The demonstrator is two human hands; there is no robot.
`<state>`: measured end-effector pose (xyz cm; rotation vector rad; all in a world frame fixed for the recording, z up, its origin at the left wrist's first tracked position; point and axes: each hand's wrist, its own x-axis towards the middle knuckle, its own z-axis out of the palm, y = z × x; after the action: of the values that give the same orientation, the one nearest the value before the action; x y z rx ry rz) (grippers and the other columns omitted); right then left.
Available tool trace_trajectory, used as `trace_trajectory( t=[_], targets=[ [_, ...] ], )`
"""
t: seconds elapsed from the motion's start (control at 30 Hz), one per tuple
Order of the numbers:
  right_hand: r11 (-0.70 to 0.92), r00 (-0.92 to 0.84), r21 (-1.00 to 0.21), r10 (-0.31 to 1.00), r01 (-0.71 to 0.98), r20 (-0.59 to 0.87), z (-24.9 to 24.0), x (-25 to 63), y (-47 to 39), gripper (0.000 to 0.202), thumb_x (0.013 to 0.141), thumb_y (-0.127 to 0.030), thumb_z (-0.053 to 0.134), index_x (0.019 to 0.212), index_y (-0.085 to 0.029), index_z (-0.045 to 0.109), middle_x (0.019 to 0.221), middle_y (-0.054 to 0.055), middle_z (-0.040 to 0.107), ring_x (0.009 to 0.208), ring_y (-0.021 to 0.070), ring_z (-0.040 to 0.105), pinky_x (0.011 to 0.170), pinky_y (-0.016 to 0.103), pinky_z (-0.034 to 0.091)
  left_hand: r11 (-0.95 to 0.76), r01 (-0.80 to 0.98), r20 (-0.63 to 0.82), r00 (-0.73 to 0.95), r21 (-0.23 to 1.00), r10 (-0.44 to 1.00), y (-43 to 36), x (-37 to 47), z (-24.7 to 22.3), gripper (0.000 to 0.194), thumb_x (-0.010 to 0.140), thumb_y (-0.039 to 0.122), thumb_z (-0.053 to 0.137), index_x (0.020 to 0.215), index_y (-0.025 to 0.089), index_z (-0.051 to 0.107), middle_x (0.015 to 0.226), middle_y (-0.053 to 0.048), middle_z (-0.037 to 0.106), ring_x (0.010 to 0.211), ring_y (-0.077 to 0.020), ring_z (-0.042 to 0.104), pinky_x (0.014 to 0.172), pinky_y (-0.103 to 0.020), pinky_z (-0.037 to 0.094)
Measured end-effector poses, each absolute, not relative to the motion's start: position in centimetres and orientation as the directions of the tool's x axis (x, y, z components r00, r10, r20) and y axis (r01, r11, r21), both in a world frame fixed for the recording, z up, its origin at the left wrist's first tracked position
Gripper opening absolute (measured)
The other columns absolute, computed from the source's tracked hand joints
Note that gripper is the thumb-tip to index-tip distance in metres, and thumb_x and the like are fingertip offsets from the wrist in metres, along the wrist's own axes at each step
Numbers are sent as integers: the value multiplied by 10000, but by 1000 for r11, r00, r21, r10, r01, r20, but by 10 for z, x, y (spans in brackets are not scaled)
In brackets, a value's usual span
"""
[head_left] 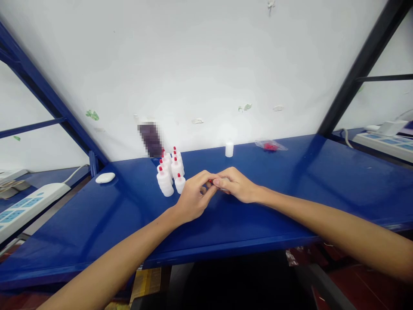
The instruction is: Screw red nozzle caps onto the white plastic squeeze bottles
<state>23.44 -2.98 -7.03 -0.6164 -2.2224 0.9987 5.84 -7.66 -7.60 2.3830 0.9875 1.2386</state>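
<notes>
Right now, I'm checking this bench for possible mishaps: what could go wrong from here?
The left hand is very near the red-tipped bottles, so a sideways nudge might topple one or more. The small red piece between that hand and the right hand is mostly covered by the fingers, so a slip might be hard to notice.
</notes>
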Motion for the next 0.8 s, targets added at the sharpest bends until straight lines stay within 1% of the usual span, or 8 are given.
trace_trajectory(
  t=[0.07, 0.13, 0.23, 0.37, 0.5, 0.57, 0.67, 0.8],
  targets=[
    [581, -704, -807, 617, 104, 353, -72, 234, -28, 490, 915, -570, 416, 629, -177, 478, 558, -32, 417, 532, 104, 372, 534, 261, 279, -768, 468, 656, 418, 437, 628, -75, 53, -70, 119, 953, 219, 498, 969, 174, 607, 815, -22, 583, 675, -98, 529, 570, -203, 445],
    [531, -691, -846, 631, 53, 353, -73, 234, -26, 441, 909, -555, 446, 701, -175, 528, 583, -30, 458, 542, 112, 425, 545, 258, 323, -801, 514, 719, 426, 307, 549, -72, 42, -57, 103, 947, 223, 510, 978, 176, 596, 829, -26, 594, 695, -109, 531, 609, -228, 454],
    [480, -639, -874, 697, 78, 326, -72, 236, -21, 353, 889, -492, 516, 776, -168, 600, 613, -18, 529, 565, 123, 481, 570, 260, 361, -739, 668, 786, 408, 90, 465, -67, 12, -27, 87, 917, 255, 559, 927, 175, 591, 898, -42, 610, 744, -133, 530, 671, -275, 459],
    [572, -562, -800, 729, 183, 392, -73, 240, -12, 347, 916, -399, 471, 685, -177, 607, 727, 24, 625, 719, 158, 536, 737, 312, 394, -590, 803, 687, 477, -86, 549, -62, -25, -2, 157, 898, 329, 571, 882, 183, 627, 943, -55, 599, 861, -192, 526, 783, -353, 447],
    [658, -481, -692, 729, 296, 487, -79, 245, -1, 334, 925, -386, 454, 720, -200, 642, 882, 43, 657, 961, 223, 515, 911, 396, 340, -548, 821, 558, 534, -161, 636, -58, -38, -9, 217, 901, 372, 547, 872, 191, 664, 1019, -73, 601, 898, -221, 500, 816, -396, 424],
    [669, -455, -665, 731, 332, 508, -82, 247, 2, 300, 905, -380, 492, 710, -199, 632, 864, 43, 638, 944, 225, 507, 901, 402, 345, -528, 828, 521, 541, -190, 661, -56, -38, -15, 240, 903, 389, 536, 856, 193, 666, 1029, -78, 600, 903, -232, 491, 814, -414, 410],
    [668, -428, -674, 734, 316, 527, -86, 248, 3, 274, 898, -371, 508, 715, -190, 604, 801, 29, 581, 813, 190, 522, 812, 364, 387, -501, 834, 490, 544, -229, 681, -55, -38, -19, 263, 901, 418, 529, 853, 202, 670, 1023, -81, 599, 910, -245, 486, 798, -420, 397],
    [662, -399, -703, 736, 258, 547, -91, 248, 2, 282, 926, -390, 484, 766, -186, 593, 821, 18, 542, 758, 162, 530, 748, 323, 407, -479, 840, 577, 530, -255, 621, -59, -37, -16, 246, 877, 416, 561, 925, 202, 673, 1009, -89, 604, 891, -245, 492, 780, -417, 407]
  ],
)
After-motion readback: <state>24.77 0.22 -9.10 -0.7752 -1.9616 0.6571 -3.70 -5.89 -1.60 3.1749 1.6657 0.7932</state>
